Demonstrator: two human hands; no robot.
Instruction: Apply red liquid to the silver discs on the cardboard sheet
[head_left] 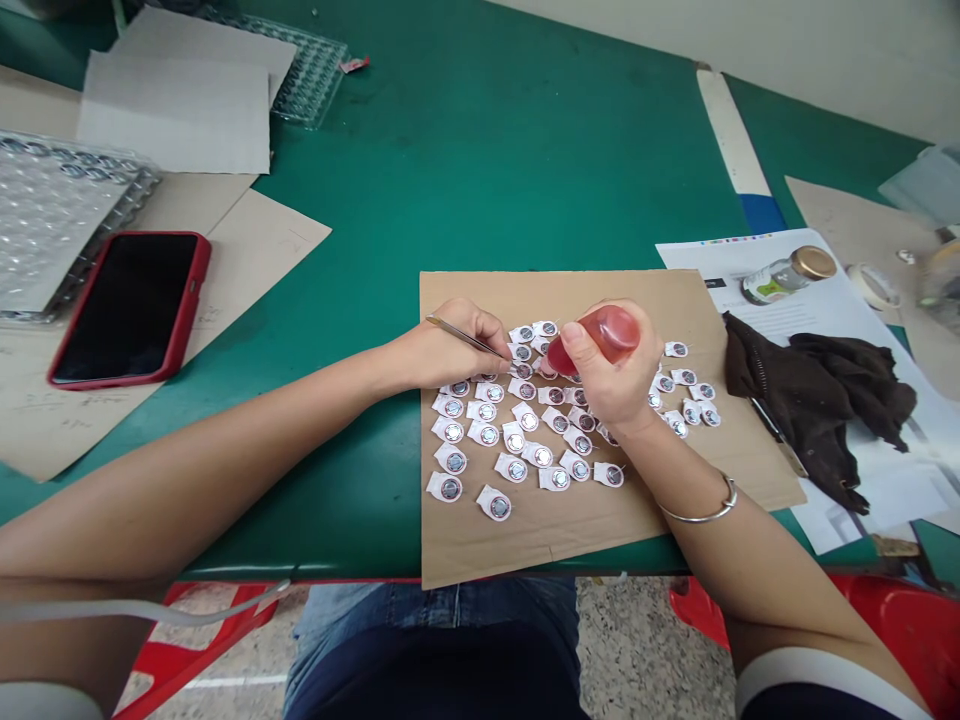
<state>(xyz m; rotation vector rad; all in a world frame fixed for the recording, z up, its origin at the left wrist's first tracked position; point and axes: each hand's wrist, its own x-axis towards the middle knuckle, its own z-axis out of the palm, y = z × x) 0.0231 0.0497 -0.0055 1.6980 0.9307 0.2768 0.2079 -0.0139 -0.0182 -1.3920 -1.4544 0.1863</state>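
My left hand (466, 340) is closed on a pair of thin metal tweezers (454, 331), their tip down among small white tags. My right hand (619, 370) wraps round a red squeeze bottle (611, 330), tilted down to the left; its tip lies close to the tweezers' tip and is hard to make out. Several white tags with round silvery centres (495, 503) lie in loose rows on a sheet of brown cardboard (615, 535). More tags (701, 392) lie to the right of my right hand, and both hands cover part of the rows.
A red-cased phone (127, 310) lies on paper at left, near bubble-textured plastic trays (56, 220) and grey card sheets (176, 110). At right are a dark cloth (817, 390), a small glass jar (787, 275), white papers (757, 300) and a tape roll (874, 285), on the green table (480, 170).
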